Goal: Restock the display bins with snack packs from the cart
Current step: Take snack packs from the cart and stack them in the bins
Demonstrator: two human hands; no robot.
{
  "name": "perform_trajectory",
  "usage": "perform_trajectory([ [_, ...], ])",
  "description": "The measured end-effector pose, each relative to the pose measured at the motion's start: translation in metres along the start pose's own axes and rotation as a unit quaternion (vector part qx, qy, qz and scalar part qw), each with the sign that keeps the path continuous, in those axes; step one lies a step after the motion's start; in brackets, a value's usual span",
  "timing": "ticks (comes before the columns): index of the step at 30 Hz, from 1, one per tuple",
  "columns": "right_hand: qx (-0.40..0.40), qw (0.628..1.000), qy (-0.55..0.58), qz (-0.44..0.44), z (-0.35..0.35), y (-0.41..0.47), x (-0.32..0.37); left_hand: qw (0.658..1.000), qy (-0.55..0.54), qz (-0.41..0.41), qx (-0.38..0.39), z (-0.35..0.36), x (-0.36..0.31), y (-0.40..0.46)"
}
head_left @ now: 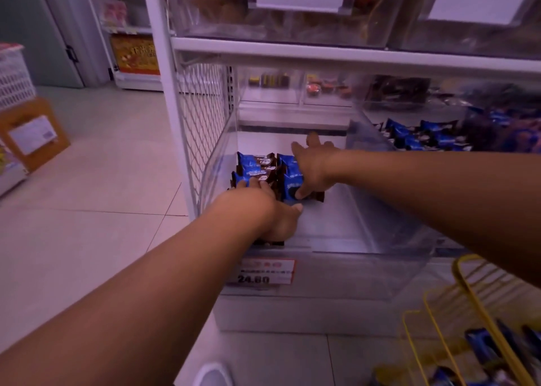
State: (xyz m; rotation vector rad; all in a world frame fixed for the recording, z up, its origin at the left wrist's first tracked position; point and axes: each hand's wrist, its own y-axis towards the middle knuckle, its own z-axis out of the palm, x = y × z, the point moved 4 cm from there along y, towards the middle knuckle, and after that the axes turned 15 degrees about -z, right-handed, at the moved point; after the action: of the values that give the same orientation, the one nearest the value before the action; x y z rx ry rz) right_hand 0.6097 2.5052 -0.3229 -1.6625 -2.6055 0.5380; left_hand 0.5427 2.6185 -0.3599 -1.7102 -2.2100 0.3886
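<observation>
Both hands lining up blue snack packs in the clear display bin

The left hand (pixel 263 207) curls over the front packs at about 7 o'clock in the clear display bin (pixel 380 210), gripping them; the right hand (pixel 311 166) lies with fingers spread, pressing on the blue snack packs (pixel 257 167) just right of centre. They look light, soft-wrapped and slick, likely crushable, so hold them by the flat sides, not the crimped ends. More wait in the yellow wire cart (pixel 468 286) at 5 o'clock.
</observation>
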Motion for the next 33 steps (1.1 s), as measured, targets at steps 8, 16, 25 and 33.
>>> perform_trajectory([
  [8, 0.045, 0.985, 0.166, 0.029, 0.01, -0.002, 0.003, 1.0, 0.0, 0.024, -0.007, 0.005, 0.004, 0.001],
  [16, -0.062, 0.906, 0.415, 0.062, 0.017, 0.009, 0.01, 0.997, 0.041, 0.054, 0.026, -0.005, 0.002, -0.01],
  [25, -0.073, 0.817, 0.569, 0.06, 0.018, 0.006, 0.012, 0.999, 0.03, 0.035, 0.01, -0.01, 0.007, -0.021],
  [33, -0.069, 0.957, 0.28, 0.004, -0.019, -0.023, 0.004, 0.99, 0.11, 0.086, -0.013, -0.023, 0.004, -0.033],
])
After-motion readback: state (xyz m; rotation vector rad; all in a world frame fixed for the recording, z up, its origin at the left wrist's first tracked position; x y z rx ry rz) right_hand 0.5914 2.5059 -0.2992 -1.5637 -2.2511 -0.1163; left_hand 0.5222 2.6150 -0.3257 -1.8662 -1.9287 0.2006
